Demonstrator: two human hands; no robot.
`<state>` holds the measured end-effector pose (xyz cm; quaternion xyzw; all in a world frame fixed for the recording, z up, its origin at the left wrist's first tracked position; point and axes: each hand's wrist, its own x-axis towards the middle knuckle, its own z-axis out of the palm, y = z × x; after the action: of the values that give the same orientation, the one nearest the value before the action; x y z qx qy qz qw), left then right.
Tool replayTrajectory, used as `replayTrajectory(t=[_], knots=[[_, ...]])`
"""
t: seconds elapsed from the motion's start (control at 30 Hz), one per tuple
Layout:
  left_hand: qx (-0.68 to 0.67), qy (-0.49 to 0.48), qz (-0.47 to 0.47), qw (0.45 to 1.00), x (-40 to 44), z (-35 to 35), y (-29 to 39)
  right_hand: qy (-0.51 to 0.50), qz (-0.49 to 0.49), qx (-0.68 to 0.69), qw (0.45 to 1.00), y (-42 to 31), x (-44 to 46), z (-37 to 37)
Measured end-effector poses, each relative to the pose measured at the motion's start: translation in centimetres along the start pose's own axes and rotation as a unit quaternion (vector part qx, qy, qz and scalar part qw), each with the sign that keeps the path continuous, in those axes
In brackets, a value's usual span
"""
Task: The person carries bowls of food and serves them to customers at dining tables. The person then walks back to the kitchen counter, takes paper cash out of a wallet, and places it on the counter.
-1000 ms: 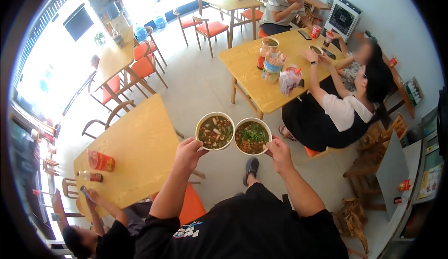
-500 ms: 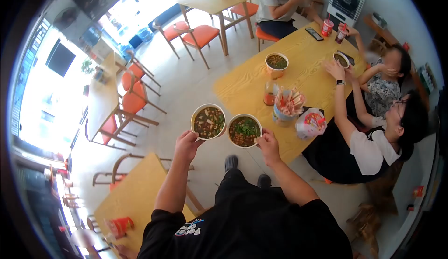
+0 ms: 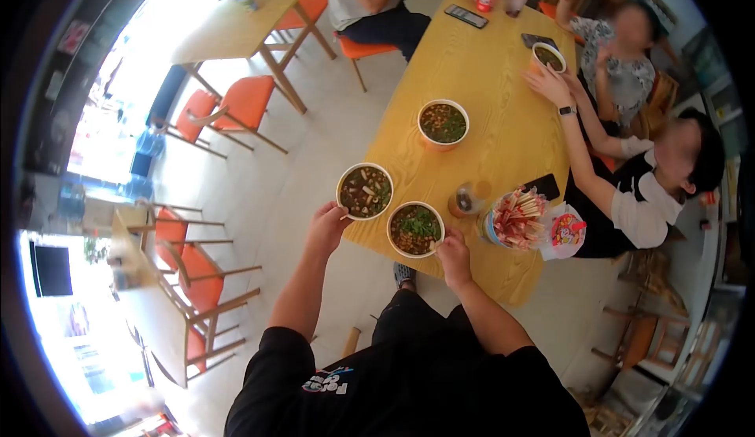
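Note:
My left hand (image 3: 325,228) grips the rim of a white-edged bowl of dark soup (image 3: 365,191) with pale pieces and some green. Pinched at its right rim by my right hand (image 3: 454,254) is a second bowl of soup (image 3: 415,229), topped with chopped herbs and what look like peanuts. Both bowls are upright, side by side, over the near left end of the wooden table (image 3: 495,83). Whether the right one touches the tabletop I cannot tell. Just beyond them a third soup bowl (image 3: 443,123) stands on the table. A jar (image 3: 467,199) is close to my right hand.
A tub of paper-wrapped chopsticks (image 3: 515,218) and a bag with a red print (image 3: 566,231) stand at the right. A seated person's hands (image 3: 550,83) are around another bowl (image 3: 548,57). Two phones (image 3: 465,17) (image 3: 540,187) lie on the table. Orange chairs (image 3: 244,103) stand leftward.
I have come closer to the table, and both bowls are now over its near end. The view has turned. The seated person's hands are still at their bowl.

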<state>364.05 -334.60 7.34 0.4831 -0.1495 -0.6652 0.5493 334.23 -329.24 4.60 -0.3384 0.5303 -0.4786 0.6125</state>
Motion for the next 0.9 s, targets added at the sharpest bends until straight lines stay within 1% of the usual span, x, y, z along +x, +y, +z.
replayTrajectory(t=[0.07, 0.2, 0.3, 0.37, 0.5, 0.57, 0.63, 0.7, 0.77, 0.8, 0.83, 0.87, 0.9], knots=[[0.019, -0.015, -0.017, 1.0, 3.1, 0.4, 0.4, 0.015, 0.011, 0.047, 0.999, -0.1, 0.5, 0.9], [0.049, -0.046, -0.042, 0.997, 7.9, 2.2, 0.7, 0.034, -0.004, 0.088, 0.996, -0.4, 1.0, 2.0], [0.064, -0.068, -0.05, 0.994, 11.1, 4.4, -0.3, 0.069, 0.005, 0.12, 0.99, 0.1, 1.9, 1.3], [0.071, -0.081, -0.059, 0.992, 12.4, 5.6, 0.2, 0.078, -0.035, 0.052, 0.995, 0.0, 1.8, 1.7], [0.076, -0.093, -0.069, 0.99, 14.3, 7.6, 0.3, 0.094, -0.035, 0.003, 0.995, 1.3, 1.9, 1.2], [0.076, -0.103, -0.072, 0.989, 14.6, 8.1, 0.4, 0.107, -0.03, -0.063, 0.992, 1.2, 1.7, 1.3], [0.079, -0.108, -0.071, 0.988, 14.8, 8.8, -0.6, 0.106, -0.028, -0.073, 0.991, 2.0, 1.7, 0.3], [0.084, -0.113, -0.071, 0.988, 15.0, 9.5, 0.0, 0.108, -0.025, -0.085, 0.99, 1.2, 1.5, 0.9], [0.086, -0.115, -0.071, 0.987, 15.3, 10.4, 0.2, 0.102, 0.061, 0.023, 0.993, -0.1, 1.3, 1.6], [0.086, -0.115, -0.07, 0.987, 15.6, 10.7, 0.1, 0.105, 0.061, 0.023, 0.992, -0.2, 1.4, 1.7], [0.086, -0.116, -0.072, 0.987, 15.9, 11.0, 0.1, 0.096, 0.079, 0.051, 0.991, -0.3, 1.4, 1.9], [0.083, -0.125, -0.068, 0.986, 16.3, 11.3, -1.0, 0.083, 0.097, 0.08, 0.989, 0.4, 1.4, 1.1], [0.079, -0.139, -0.068, 0.985, 16.7, 11.7, -0.9, 0.085, 0.096, 0.08, 0.989, 0.2, 1.3, 1.2]])
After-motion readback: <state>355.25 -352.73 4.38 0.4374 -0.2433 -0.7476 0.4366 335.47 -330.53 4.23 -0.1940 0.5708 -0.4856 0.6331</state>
